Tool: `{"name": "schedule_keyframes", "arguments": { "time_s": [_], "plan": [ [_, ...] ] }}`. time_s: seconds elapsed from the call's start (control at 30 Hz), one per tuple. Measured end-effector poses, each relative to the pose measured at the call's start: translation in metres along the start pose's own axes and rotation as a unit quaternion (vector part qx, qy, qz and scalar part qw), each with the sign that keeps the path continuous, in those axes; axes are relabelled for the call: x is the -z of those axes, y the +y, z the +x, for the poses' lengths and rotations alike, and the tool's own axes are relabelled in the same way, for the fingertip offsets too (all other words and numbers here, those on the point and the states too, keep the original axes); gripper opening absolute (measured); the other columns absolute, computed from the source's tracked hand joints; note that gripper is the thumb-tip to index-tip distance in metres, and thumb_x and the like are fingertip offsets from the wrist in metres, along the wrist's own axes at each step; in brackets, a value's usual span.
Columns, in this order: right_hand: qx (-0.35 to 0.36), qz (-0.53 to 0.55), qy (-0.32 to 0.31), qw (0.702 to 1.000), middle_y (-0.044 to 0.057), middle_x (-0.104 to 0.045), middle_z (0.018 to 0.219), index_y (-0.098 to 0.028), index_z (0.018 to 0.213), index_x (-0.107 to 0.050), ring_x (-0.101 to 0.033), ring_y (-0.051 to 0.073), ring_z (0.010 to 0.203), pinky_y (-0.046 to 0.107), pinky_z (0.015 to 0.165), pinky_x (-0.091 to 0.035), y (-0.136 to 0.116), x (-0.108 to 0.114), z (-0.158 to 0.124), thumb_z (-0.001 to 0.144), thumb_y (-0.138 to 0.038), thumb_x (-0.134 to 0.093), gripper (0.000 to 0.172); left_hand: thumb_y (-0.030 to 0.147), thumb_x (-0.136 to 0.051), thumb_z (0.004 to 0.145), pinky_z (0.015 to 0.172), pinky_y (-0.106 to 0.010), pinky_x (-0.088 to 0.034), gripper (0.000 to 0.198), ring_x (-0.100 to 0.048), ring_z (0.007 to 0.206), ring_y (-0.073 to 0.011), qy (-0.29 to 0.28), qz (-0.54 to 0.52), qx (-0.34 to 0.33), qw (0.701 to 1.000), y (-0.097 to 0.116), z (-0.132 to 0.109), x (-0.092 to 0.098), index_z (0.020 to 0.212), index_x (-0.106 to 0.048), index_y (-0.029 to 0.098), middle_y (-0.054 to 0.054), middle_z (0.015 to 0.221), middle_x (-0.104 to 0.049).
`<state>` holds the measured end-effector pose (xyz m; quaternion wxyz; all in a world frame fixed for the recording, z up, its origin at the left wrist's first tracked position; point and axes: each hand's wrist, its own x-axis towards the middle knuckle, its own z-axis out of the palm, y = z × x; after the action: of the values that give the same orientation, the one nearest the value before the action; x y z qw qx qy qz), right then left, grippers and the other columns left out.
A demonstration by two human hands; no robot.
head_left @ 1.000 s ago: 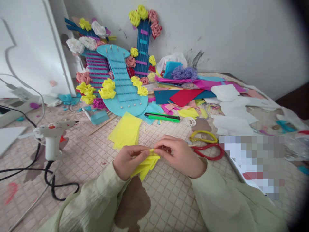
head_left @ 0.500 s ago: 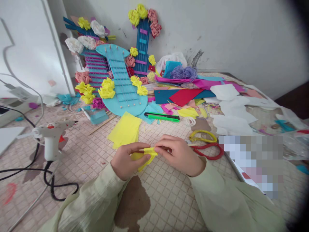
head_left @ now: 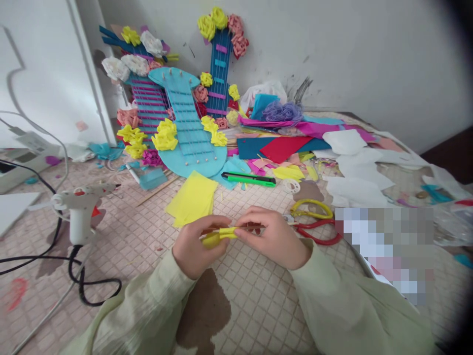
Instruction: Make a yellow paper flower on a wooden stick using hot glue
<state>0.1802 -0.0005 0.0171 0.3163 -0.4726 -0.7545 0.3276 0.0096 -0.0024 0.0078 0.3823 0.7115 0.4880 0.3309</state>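
Between my hands is a piece of yellow crepe-like paper [head_left: 226, 232], rolled around a thin stick [head_left: 254, 227]. My left hand [head_left: 197, 246] is closed around the paper's left part, with its thumb below and fingers above. My right hand [head_left: 275, 236] pinches the right end of the roll, and the stick runs on under its fingers. Part of the paper is hidden inside my left hand. Just beyond my left hand lie flat yellow paper sheets [head_left: 192, 197].
A white glue gun [head_left: 79, 212] with cables stands at left. Red-and-yellow-handled scissors [head_left: 320, 231] lie right, beside a blurred-out device [head_left: 388, 251]. A green cutter [head_left: 249, 179] is ahead. Behind stand a blue paper guitar [head_left: 185, 123] with flowers, and paper scraps [head_left: 288, 172].
The loose yellow flap hanging below the roll no longer shows; the paper looks rolled tighter. My left thumb has drawn back slightly and more of the stick shows near my right fingers.
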Motion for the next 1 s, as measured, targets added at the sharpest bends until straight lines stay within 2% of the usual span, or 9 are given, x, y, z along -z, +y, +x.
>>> {"name": "schedule_keyframes", "arguments": {
  "time_s": [0.33, 0.57, 0.7, 0.8, 1.0],
  "plan": [
    [-0.011, 0.017, 0.025, 0.999, 0.001, -0.058, 0.072, -0.016, 0.074, -0.062, -0.053, 0.009, 0.063, 0.021, 0.055, -0.042, 0.0025, 0.0003, -0.0004, 0.071, -0.018, -0.055, 0.007, 0.020, -0.059, 0.064, 0.076, -0.027, -0.050, 0.030, -0.060, 0.084, -0.0156, -0.010, -0.022, -0.002, 1.000, 0.0071, -0.0006, -0.0008, 0.094, -0.054, 0.016, -0.004, 0.093, -0.062],
    [-0.017, 0.009, 0.024, 1.000, 0.001, -0.057, 0.070, -0.016, 0.072, -0.062, -0.052, 0.009, 0.062, 0.021, 0.055, -0.042, -0.0015, -0.0024, -0.0017, 0.071, -0.019, -0.055, 0.007, 0.021, -0.055, 0.068, 0.072, -0.026, -0.051, 0.021, -0.060, 0.081, -0.0143, 0.016, -0.009, 0.005, 1.000, 0.0009, 0.0019, -0.0017, 0.089, -0.057, 0.017, -0.004, 0.088, -0.063],
    [-0.017, 0.021, 0.027, 0.999, 0.001, -0.057, 0.071, -0.016, 0.074, -0.062, -0.052, 0.009, 0.062, 0.020, 0.056, -0.042, -0.0014, -0.0033, -0.0011, 0.070, -0.016, -0.056, 0.007, 0.018, -0.055, 0.067, 0.070, -0.026, -0.051, 0.022, -0.060, 0.080, -0.0145, 0.015, 0.013, -0.022, 1.000, 0.0003, 0.0022, -0.0005, 0.089, -0.057, 0.018, -0.003, 0.085, -0.064],
    [-0.004, 0.011, 0.039, 0.999, 0.001, -0.057, 0.070, -0.015, 0.075, -0.062, -0.051, 0.008, 0.060, 0.019, 0.055, -0.041, -0.0011, -0.0032, -0.0005, 0.070, -0.016, -0.056, 0.008, 0.020, -0.056, 0.067, 0.068, -0.026, -0.051, 0.021, -0.061, 0.077, -0.0151, 0.009, 0.023, -0.035, 0.999, 0.0025, 0.0016, 0.0012, 0.087, -0.058, 0.018, -0.003, 0.085, -0.064],
    [0.041, -0.049, 0.049, 0.997, 0.000, -0.056, 0.068, -0.015, 0.072, -0.062, -0.050, 0.008, 0.062, 0.018, 0.057, -0.039, 0.0012, -0.0043, 0.0010, 0.071, -0.020, -0.055, 0.008, 0.030, -0.055, 0.068, 0.064, -0.025, -0.051, 0.015, -0.061, 0.067, -0.0142, 0.032, -0.009, -0.010, 0.999, -0.0013, 0.0045, 0.0002, 0.076, -0.061, 0.019, -0.002, 0.075, -0.064]
  ]
}}
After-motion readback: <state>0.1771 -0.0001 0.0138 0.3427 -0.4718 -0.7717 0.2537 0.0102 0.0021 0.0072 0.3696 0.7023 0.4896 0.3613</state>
